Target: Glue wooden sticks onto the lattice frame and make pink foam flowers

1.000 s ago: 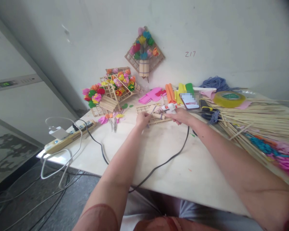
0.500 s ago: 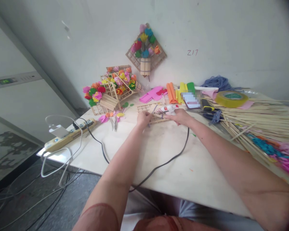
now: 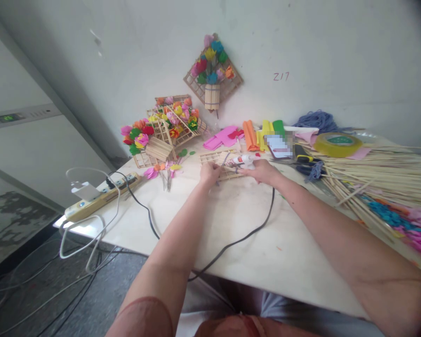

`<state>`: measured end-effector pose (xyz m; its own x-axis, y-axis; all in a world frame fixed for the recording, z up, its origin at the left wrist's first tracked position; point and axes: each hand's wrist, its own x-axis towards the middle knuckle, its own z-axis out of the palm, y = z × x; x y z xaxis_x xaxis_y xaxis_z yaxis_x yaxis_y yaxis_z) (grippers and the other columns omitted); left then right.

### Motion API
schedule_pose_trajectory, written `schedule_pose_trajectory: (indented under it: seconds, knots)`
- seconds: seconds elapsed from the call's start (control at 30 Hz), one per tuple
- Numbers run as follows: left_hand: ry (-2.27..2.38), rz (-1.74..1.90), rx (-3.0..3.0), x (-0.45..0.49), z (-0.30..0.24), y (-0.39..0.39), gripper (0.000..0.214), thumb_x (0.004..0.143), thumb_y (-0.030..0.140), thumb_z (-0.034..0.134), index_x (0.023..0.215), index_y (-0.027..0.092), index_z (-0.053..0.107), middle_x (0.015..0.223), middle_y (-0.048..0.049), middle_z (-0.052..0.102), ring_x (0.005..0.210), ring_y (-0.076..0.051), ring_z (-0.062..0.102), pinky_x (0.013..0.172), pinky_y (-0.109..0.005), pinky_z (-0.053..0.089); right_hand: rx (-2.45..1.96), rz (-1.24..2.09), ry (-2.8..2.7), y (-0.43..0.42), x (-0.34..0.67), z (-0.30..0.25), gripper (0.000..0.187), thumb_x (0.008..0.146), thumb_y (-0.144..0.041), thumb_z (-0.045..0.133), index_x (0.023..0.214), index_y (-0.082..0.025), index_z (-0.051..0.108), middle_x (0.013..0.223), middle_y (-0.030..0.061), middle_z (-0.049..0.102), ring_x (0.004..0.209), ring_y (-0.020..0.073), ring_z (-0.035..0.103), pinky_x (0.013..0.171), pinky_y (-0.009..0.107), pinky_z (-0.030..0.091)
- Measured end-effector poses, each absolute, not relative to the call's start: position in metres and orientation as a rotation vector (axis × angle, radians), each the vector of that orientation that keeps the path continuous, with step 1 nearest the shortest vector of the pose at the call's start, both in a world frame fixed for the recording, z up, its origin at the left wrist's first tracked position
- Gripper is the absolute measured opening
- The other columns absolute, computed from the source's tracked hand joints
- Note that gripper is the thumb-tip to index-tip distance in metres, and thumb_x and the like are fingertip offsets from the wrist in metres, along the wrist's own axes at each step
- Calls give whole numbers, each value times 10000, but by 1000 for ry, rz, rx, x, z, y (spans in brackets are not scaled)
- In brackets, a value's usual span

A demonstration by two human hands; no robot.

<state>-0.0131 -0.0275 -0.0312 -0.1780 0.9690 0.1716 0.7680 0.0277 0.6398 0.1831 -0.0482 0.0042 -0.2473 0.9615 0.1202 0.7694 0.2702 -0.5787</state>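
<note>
My right hand [image 3: 264, 172] is closed around a white glue gun [image 3: 244, 160], whose black cord [image 3: 252, 231] loops down over the table's front edge. Under the gun lies a lattice of thin bamboo sticks [image 3: 210, 158], with a bundle of sticks tied with bluish string on top. At its left side my left hand [image 3: 210, 173] is closed, fingertips pinching the work near the string. The gun's tip is too small and blurred to make out against the sticks.
Finished flower lattices [image 3: 161, 133] stand at back left; another hangs on the wall [image 3: 212, 89]. A power strip [image 3: 98, 201] lies at the left edge. On the right are a phone [image 3: 279, 147], scissors [image 3: 307, 168], tape [image 3: 337, 144] and many loose sticks [image 3: 382, 168].
The glue gun has tilted or shifted slightly in my right hand. My left hand and the lattice stay in the same place.
</note>
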Motion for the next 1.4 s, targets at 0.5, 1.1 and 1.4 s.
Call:
schedule_pose_trajectory:
  seconds: [0.5,1.1,1.4]
  knots:
    - [2077,841,1799,-8,-31,-29,211,709,276,520,783,186,697,775,-55,692,750,-162,615,664,-234,431,-1529,576,-2118,-41,190,3,376,722,-505,560,772,-140,637,448,5,539,384,130,498,430,240,408]
    - [2161,712,1760,-5,-27,-24,226,693,285,546,829,199,704,819,-65,691,772,-168,607,672,-241,419,-1209,990,-1802,-40,193,3,429,687,-524,607,502,-172,444,329,-38,413,301,80,396,350,216,321]
    - [2164,698,1764,-4,-26,-23,210,694,259,551,834,198,694,826,-63,690,804,-174,608,694,-249,423,-1048,1203,-1541,-34,189,-5,384,662,-487,652,575,-171,451,374,-59,408,289,71,373,298,212,276]
